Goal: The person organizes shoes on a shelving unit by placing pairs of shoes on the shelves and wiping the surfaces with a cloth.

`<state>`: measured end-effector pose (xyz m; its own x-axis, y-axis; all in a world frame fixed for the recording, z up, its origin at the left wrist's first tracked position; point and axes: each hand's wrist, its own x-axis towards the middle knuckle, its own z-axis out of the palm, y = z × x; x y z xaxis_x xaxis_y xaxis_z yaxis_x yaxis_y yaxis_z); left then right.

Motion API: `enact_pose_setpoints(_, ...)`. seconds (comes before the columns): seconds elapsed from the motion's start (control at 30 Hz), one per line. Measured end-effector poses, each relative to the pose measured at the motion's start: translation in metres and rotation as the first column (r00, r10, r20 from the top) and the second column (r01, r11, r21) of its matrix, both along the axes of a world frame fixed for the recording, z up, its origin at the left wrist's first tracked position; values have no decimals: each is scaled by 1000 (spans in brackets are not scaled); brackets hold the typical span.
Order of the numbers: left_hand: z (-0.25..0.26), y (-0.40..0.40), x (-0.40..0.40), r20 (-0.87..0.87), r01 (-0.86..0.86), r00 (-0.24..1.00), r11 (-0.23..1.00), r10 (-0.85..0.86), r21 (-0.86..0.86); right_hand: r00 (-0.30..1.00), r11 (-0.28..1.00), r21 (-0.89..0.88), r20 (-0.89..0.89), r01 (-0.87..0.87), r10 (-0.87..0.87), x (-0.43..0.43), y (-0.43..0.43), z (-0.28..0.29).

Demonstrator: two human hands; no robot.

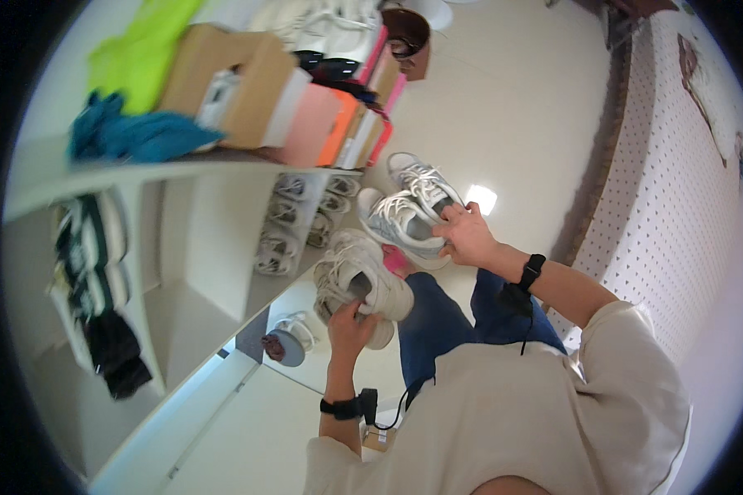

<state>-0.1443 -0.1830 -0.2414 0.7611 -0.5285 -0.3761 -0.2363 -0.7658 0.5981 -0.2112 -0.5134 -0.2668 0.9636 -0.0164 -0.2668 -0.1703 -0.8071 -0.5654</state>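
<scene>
My left hand [351, 328] grips a pair of off-white sneakers [378, 281] by their heels, the two shoes pressed side by side. A second pair, grey-and-white lace-up sneakers [402, 216], hangs from my right hand [467, 235], with fingers hooked into the heel openings. Both pairs are in front of my legs, toes pointing away from me, and the pairs are close together. To their left, shoes in a clear stacked box [278, 226] stand by the shelf unit's lower part.
A white shelf unit [204, 235] runs along the left. On top sit cardboard boxes [223, 80], a teal cloth [139, 133] and a bright green cloth [145, 55]. Dark green-and-white shoes [93, 260] lie in a compartment. A bed with a dotted cover [650, 173] stands on the right.
</scene>
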Motion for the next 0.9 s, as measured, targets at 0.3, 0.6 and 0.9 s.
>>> enact_pose_setpoints(0.3,-330,-241,40,-303,408,888,896,-345,175,789,908,-285,-457,307,-411,-50,-129,-295)
enact_pose_setpoints(0.6,-577,-372,61,-20,570,807,770,-590,287,617,694,-426,-326,581,-716,-41,-192,-533)
enact_pose_setpoints(0.9,-638,-317,41,-110,585,806,755,-582,294,756,812,-110,-313,573,-575,-48,-142,-598)
